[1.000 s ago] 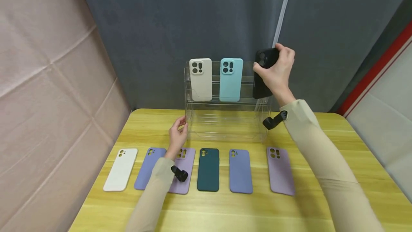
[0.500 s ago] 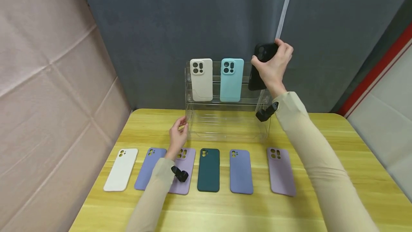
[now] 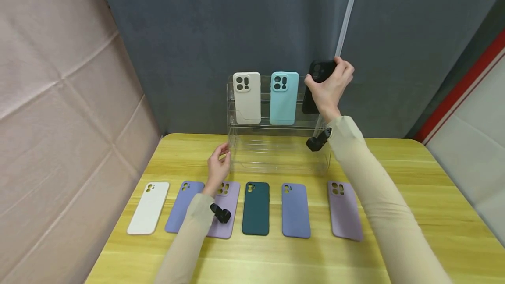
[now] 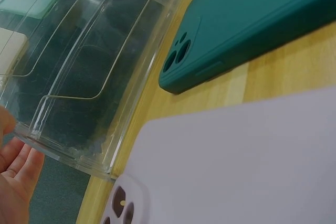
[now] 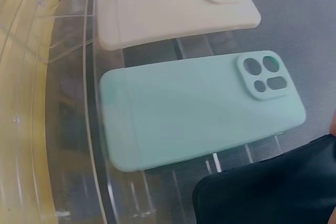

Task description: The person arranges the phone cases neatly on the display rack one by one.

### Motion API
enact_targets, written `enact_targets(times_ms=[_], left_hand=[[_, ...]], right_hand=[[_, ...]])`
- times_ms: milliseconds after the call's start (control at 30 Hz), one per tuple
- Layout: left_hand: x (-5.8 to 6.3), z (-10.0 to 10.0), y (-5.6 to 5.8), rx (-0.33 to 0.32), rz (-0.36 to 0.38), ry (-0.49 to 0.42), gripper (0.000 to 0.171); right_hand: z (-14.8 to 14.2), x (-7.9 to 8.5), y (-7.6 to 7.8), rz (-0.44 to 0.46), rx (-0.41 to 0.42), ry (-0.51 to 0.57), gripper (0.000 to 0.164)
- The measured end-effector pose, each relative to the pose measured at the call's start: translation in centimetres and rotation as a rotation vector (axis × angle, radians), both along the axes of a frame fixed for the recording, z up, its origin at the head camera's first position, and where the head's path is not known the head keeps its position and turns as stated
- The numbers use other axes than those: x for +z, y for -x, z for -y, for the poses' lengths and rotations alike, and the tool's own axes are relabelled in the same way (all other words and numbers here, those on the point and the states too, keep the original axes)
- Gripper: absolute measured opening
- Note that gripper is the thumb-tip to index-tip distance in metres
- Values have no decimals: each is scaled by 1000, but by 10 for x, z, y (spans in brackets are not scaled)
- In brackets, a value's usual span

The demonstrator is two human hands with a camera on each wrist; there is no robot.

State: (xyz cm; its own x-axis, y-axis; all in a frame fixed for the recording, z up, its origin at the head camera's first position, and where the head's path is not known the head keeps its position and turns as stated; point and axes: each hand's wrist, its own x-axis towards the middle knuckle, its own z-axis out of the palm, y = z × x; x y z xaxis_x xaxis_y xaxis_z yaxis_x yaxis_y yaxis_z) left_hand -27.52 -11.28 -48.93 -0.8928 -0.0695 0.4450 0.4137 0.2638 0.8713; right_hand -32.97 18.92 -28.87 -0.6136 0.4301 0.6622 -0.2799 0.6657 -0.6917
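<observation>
My right hand (image 3: 332, 89) grips a black phone case (image 3: 311, 105) by its two long edges, at the right end of the top tier of a clear display rack (image 3: 276, 166). In the right wrist view, the black case's lower end lies beside a light blue phone case (image 5: 194, 114). That blue case and a cream phone case (image 3: 247, 105) lean upright on the top tier. With thumb and fingers, my left hand (image 3: 218, 165) pinches the rack's left side panel. In the left wrist view the fingers (image 4: 29, 174) show at the panel's edge.
On the table before the rack lies a row of phone cases: white (image 3: 146, 209), blue-violet (image 3: 179, 211), lilac (image 3: 233, 200) partly under my left sleeve, dark green (image 3: 255, 209), another blue-violet case (image 3: 296, 211) and a mauve case (image 3: 345, 211). A grey curtain (image 3: 197, 56) hangs behind.
My right hand has moved left with the black phone case, rising and then lowering toward the top tier beside the light blue case. The left hand stays at the rack's side.
</observation>
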Motion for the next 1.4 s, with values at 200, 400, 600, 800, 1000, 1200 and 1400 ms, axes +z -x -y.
enact_targets(times_ms=[200,400,600,800,1000,1200,1400], left_hand=[[0,-1,0,2,-3,6,29],[0,-1,1,7,-10,2,29],[-1,-1,0,17,2,6,29],[0,-1,-1,13,0,2,29],[0,-1,-1,12,7,2,29],[1,-1,-1,9,3,-3,29],[1,-1,-1,6,9,1,30]], right_hand=[[1,-9,2,-5,-11,-5,68],[3,-17,2,-4,-29,-10,67],[4,-27,2,-7,-37,-11,67],[7,-32,2,-26,-51,-27,66],[9,-35,3,-19,-70,-41,66],[11,-38,2,-18,-76,-38,66],[12,-41,1,-4,-86,-18,66]])
